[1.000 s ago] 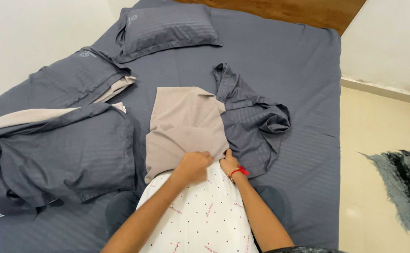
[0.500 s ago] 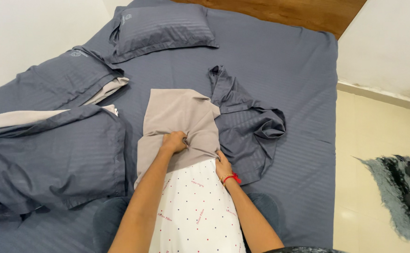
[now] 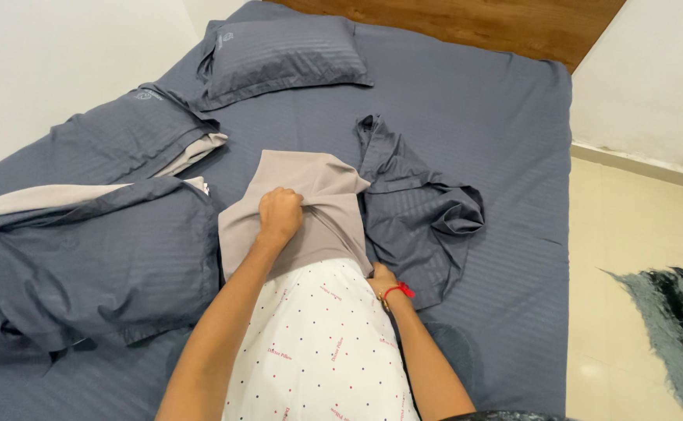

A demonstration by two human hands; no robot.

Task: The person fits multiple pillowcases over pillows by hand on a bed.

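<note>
Left hand (image 3: pixel 279 214): grip closed in a fist, bunching the upper part of the beige pillowcase (image 3: pixel 310 204).
Right hand (image 3: pixel 383 278): at the lower right edge of the pillowcase, fingers tucked under the cloth; how far the grip is closed cannot be told. A red thread band (image 3: pixel 398 290) sits on the wrist.
Beige pillowcase: lies in the middle of the bed (image 3: pixel 474 109), drawn over the far end of the white dotted pillow (image 3: pixel 318 343); the near part of the pillow is bare and lies between the two forearms.
Crumpled grey cloth (image 3: pixel 419 210): touching the right side of the pillowcase, spread on the bed sheet.
Grey pillow (image 3: pixel 287 54): flat near the head of the bed, by the wooden headboard (image 3: pixel 466 22).
Second grey pillow (image 3: pixel 107 140): at the left edge, against the wall.
Grey bedding heap (image 3: pixel 92 261): left of the pillowcase, with beige lining showing.
Shaggy rug (image 3: pixel 673 331): on the pale floor, right of the bed.
</note>
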